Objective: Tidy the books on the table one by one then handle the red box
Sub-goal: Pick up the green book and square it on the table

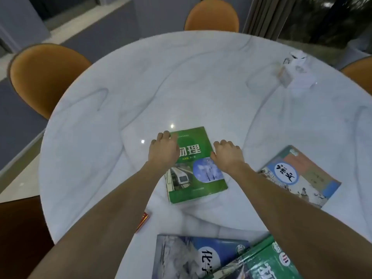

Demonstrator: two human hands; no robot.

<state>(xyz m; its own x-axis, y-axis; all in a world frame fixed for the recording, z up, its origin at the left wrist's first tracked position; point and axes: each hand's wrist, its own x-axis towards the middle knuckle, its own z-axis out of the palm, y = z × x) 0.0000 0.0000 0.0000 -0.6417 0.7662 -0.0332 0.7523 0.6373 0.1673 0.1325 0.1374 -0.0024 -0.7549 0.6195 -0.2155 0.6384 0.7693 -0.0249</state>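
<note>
Green physics book [198, 179]: flat on the worktop [141, 87], mid-table, cover up, turned slightly off square.
Left hand [164, 151]: palm down on the book's left edge near the top corner, fingers curled over it; grip or mere press, cannot tell.
Right hand [227, 155]: resting at the right edge, thumb on the cover, fingers bent on the marble beside it; closed on the book or not, cannot tell.
Handling: thin paperback, likely light and a bit floppy, glossy cover on slick marble, so probably slides easily; best taken by both long edges, or at the spine.
Other books: grey-blue book [300, 177] off to the right, blue book [198, 256] and second green book [267, 262] overlapping near the front edge.
Red box [143, 220]: peeking out from under the left forearm, mostly hidden.
</note>
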